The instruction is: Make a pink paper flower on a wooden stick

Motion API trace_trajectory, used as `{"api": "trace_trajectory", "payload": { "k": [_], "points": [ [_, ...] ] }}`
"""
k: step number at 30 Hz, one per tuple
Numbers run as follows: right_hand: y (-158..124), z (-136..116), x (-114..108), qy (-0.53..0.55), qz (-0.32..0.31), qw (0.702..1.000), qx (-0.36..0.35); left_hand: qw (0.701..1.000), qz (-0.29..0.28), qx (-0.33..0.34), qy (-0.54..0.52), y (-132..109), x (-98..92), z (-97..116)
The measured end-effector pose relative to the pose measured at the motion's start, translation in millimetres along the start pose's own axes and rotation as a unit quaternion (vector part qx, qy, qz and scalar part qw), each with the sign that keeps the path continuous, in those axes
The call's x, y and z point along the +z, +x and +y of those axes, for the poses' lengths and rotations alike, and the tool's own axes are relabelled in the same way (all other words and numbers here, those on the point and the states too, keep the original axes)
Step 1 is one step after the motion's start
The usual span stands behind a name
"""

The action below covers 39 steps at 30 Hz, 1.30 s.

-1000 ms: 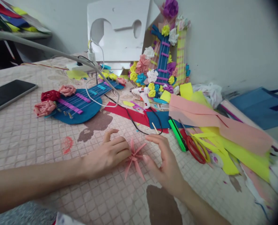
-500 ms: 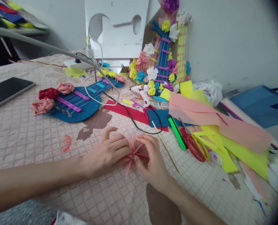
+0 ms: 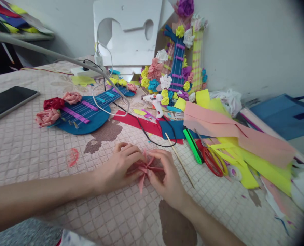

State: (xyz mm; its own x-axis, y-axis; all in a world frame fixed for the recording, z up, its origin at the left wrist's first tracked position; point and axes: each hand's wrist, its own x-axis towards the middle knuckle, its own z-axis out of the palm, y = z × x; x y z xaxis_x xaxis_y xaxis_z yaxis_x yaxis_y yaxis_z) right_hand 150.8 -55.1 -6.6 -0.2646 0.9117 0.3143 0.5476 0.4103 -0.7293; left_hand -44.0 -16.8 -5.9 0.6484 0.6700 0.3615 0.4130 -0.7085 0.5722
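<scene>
Between my two hands, just above the tablecloth, is a pink folded paper star (image 3: 144, 167) with several narrow pointed arms. My left hand (image 3: 126, 163) pinches its left side, thumb below and fingers curled above. On the other side my right hand (image 3: 164, 174) grips the arms between thumb and forefinger. Fingers cover parts of the star's left and right edges. Right of my right hand lies a thin wooden stick (image 3: 180, 160). Farther right are a green box cutter (image 3: 193, 146) and red-and-yellow scissors (image 3: 212, 160).
A blue paper guitar (image 3: 90, 118) with paper roses lies back left, near a phone (image 3: 10, 102). A white glue gun (image 3: 154, 102) with a black cord stands behind my hands. Pink paper sheets (image 3: 234, 133) and yellow ones pile up right. Flower-covered guitars (image 3: 176, 65) lean against the wall.
My left thumb has shifted lower, and the left fingers have changed their hold on the star's left arms. My right hand keeps its pinch. The view has shifted slightly.
</scene>
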Motion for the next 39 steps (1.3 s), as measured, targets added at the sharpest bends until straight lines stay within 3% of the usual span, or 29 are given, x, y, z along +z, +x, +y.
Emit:
{"api": "trace_trajectory", "payload": {
  "k": [23,28,31,35,39],
  "points": [
    [-9,5,4,0.042,0.004,0.999,0.007,0.996,-0.021,-0.060,-0.066,5,2.4,-4],
    [-6,11,-21,-0.070,0.079,0.994,-0.017,0.994,-0.027,-0.069,-0.076,4,1.5,-2],
    [-7,31,-43,-0.196,0.126,0.972,0.025,0.994,-0.029,-0.070,-0.080,5,1.8,-2],
    [-11,57,-59,-0.337,0.060,0.932,0.119,0.994,-0.026,-0.073,-0.074,5,3.6,-3],
    [-14,63,-66,-0.376,0.023,0.916,0.141,0.994,-0.026,-0.085,-0.068,5,4.9,-4]
  ]
}}
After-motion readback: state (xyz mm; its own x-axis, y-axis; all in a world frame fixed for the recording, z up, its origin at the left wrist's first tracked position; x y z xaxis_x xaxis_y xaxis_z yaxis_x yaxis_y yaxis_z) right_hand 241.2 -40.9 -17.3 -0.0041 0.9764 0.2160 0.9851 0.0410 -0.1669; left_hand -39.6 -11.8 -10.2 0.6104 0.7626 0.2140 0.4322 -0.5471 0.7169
